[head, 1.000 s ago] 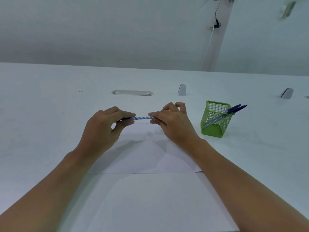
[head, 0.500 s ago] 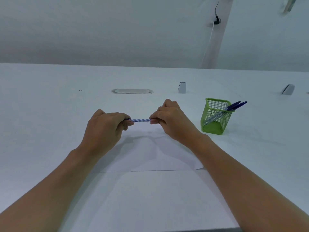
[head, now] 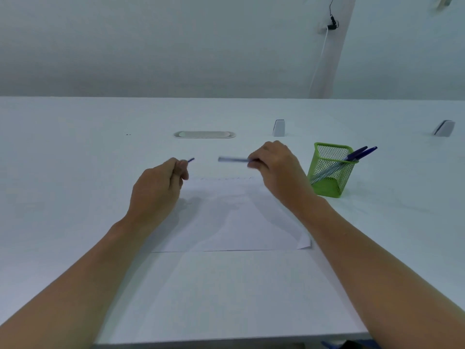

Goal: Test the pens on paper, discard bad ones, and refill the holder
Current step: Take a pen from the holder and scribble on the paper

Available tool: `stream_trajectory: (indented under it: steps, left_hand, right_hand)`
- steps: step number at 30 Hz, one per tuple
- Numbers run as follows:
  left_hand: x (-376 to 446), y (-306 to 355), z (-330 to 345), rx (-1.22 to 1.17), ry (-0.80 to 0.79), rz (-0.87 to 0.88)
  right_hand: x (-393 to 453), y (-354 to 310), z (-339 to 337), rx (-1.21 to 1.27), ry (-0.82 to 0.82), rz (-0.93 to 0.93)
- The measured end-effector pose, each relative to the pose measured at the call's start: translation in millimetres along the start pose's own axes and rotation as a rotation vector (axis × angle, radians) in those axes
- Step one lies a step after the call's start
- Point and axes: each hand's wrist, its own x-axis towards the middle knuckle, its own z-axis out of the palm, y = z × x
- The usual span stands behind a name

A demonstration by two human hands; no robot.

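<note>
The pen has been pulled apart over the paper (head: pixel 231 217): the left hand (head: pixel 161 190) is closed around what looks to be the cap (head: pixel 191 160), only a short blue tip poking out past the fingers, and the right hand (head: pixel 274 167) pinches the pen (head: pixel 232 159) by its back end, barrel pointing toward the left hand with a clear gap between the two. The barrel is blurred, so I cannot make out the tip. Both hover just beyond the far edge of the paper, which lies flat on the white surface (head: pixel 75 197) with its near right corner curled up. Along that far edge runs a faint row of small marks (head: pixel 226 178), perhaps test scribbles, though they are too pale to be sure. So the job seems to be in its middle: this pen is uncapped and ready to try, but not yet touching the paper. The green mesh holder (head: pixel 329 170) stands just right of the paper, near the right hand, with at least two blue-capped pens (head: pixel 357 153) leaning out of it toward the right; whether those are already tested I cannot say. No discarded pens or bin show anywhere. Beyond the paper sit an oval cable grommet (head: pixel 204 134) and two small white clips (head: pixel 278 127), all well apart from the work. Nothing blocks the paper.
</note>
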Motion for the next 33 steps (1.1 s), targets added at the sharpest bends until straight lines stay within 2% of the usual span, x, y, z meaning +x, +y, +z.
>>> stream_trajectory:
  steps: [3, 6, 9, 12, 18, 33]
  left_hand:
    - [-1, 3, 0, -0.140, -0.004, -0.018]
    - [-2, 10, 4, -0.179, -0.051, -0.041]
    - [-3, 11, 8, -0.177, -0.064, -0.024]
    - [-3, 9, 7, -0.189, -0.030, -0.005]
    - [-3, 12, 8, -0.200, -0.015, 0.021]
    - [-3, 12, 11, -0.156, -0.051, 0.084]
  right_hand:
    - [0, -4, -12, 0.335, 0.142, 0.296]
    - [2, -20, -19, 0.760, 0.175, 0.499]
    - [4, -38, -21, 1.061, 0.144, 0.571]
    - [5, -48, -20, 1.207, 0.073, 0.595]
    - [2, -59, -17, 1.221, -0.017, 0.574]
    - [-4, -64, -6, 1.005, -0.096, 0.463]
